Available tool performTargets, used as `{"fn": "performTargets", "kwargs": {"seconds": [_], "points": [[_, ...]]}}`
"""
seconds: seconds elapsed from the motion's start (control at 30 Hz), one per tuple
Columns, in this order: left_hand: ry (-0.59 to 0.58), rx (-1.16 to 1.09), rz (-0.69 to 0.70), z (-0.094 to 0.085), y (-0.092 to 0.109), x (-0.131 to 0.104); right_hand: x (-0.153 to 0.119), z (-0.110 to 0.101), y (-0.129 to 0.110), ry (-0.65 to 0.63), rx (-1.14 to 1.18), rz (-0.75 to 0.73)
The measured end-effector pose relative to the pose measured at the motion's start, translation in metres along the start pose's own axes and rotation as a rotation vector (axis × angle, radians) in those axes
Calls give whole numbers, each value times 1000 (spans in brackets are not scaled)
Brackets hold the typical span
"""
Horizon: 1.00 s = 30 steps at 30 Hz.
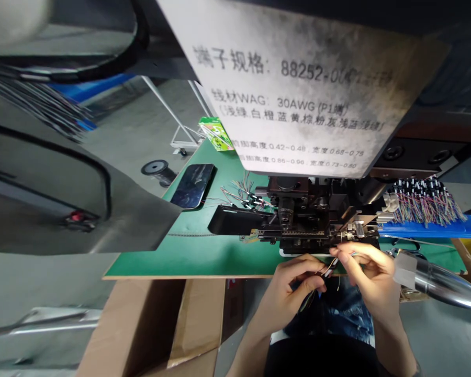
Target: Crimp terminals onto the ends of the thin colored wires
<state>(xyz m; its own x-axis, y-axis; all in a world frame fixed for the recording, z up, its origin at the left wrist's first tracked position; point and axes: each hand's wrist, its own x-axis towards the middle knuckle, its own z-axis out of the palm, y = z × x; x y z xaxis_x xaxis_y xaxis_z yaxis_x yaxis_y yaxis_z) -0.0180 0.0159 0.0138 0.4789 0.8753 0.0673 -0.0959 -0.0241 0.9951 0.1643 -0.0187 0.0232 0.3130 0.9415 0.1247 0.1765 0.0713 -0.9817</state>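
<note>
A thin wire harness [329, 268] with white and black parts hangs between my two hands, in front of a terminal crimping machine [286, 201]. My left hand [296, 287] is closed around the harness, its thumb and fingers pinched below the machine's front edge. Higher up and closer to the machine, my right hand [371, 269] pinches a thin wire between thumb and forefinger. The fingertips of that hand are beside the crimping area, and the exact wire end is too small to make out. Some loose wire tails dangle under the hands.
A blue tray [432, 228] at the right carries many coloured wire bundles [427, 201]. On the green table [220, 259] lie a phone [193, 186] and more wires [245, 193]. A terminal strip [192, 235] feeds in from the left. A shiny metal tube [447, 283] juts in near my right hand; cardboard boxes [196, 319] stand below.
</note>
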Motion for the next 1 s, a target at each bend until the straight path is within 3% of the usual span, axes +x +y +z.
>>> {"fn": "performTargets", "kwargs": {"seconds": [0.7,0.83,1.0], "points": [[44,-2,45,1,-1,-2,3,0,-3,-12,21,47],[7,-8,43,0,-3,-7,-7,-4,7,-40,105,-35],[-52,-109,68,4,-5,-21,-32,-13,34,-193,374,-114]]}}
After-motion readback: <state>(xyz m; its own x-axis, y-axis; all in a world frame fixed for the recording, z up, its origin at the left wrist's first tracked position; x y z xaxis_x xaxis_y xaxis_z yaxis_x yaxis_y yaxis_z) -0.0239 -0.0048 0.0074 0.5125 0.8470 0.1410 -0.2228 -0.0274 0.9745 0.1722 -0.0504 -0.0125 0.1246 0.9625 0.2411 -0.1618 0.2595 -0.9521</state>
